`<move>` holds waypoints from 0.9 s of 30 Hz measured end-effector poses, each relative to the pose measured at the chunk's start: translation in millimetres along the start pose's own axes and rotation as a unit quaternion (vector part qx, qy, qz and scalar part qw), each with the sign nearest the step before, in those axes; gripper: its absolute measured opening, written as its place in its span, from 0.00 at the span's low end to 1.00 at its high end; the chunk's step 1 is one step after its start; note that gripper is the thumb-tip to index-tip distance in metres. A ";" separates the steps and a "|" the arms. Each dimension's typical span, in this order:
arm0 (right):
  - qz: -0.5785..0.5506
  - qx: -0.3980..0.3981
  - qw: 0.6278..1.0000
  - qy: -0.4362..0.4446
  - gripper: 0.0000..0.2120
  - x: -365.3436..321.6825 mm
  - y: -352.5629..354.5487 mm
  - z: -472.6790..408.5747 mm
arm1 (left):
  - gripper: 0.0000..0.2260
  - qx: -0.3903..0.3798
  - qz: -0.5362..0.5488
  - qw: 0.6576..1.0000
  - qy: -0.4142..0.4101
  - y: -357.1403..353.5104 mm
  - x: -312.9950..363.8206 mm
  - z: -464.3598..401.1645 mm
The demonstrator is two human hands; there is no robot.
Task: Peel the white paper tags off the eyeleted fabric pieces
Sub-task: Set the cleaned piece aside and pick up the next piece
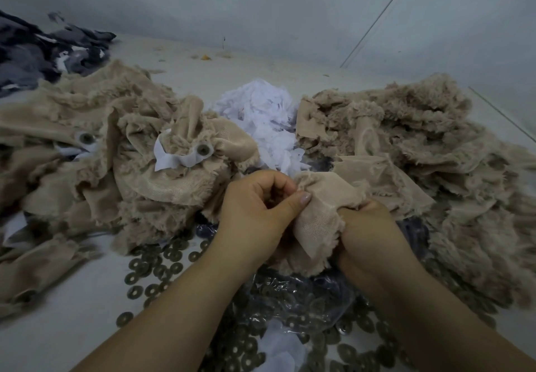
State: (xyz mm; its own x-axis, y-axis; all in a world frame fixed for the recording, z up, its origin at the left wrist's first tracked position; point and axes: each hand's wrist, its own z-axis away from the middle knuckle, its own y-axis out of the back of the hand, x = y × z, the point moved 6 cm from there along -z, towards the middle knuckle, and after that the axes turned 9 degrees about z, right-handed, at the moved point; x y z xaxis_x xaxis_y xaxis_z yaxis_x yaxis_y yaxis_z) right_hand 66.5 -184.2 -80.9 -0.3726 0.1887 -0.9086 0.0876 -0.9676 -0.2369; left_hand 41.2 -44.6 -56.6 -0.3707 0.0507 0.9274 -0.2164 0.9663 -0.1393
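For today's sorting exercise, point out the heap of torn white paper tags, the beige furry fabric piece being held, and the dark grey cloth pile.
heap of torn white paper tags (262,110), head view, its middle.
beige furry fabric piece (322,212), head view, smooth backing.
dark grey cloth pile (43,49), head view, its middle.

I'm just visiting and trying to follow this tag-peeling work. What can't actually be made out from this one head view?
- Whether the held fabric piece still carries a tag or eyelet: the left hand and right hand cover it.
- The right hand's fingers: buried in the fabric.
- The dark fabric heap: cut off by the left edge.
- The metal rings at the bottom: blurred, too small for detail.
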 end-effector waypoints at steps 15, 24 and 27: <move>-0.019 -0.115 0.991 0.071 0.25 -2.0 -13.2 4.5 | 0.06 0.009 -0.033 0.999 0.000 6.4 -1.3 -4.2; -0.004 -0.048 0.995 0.086 0.18 1.5 1.9 -5.1 | 0.05 -0.016 0.097 0.993 0.063 -1.2 -6.2 -1.8; -0.001 -0.032 0.996 0.085 0.20 1.8 2.4 -4.3 | 0.09 -0.020 0.112 0.991 0.070 -2.9 -6.3 -1.0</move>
State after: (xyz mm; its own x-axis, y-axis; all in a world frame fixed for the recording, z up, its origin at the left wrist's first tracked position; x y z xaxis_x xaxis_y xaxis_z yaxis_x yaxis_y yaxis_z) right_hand 70.0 -185.4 -84.7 -0.2111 0.2212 -0.9521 0.1483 -0.9555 -0.2549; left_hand 45.0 -47.5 -61.7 -0.2766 0.2959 0.9143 -0.1056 0.9363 -0.3350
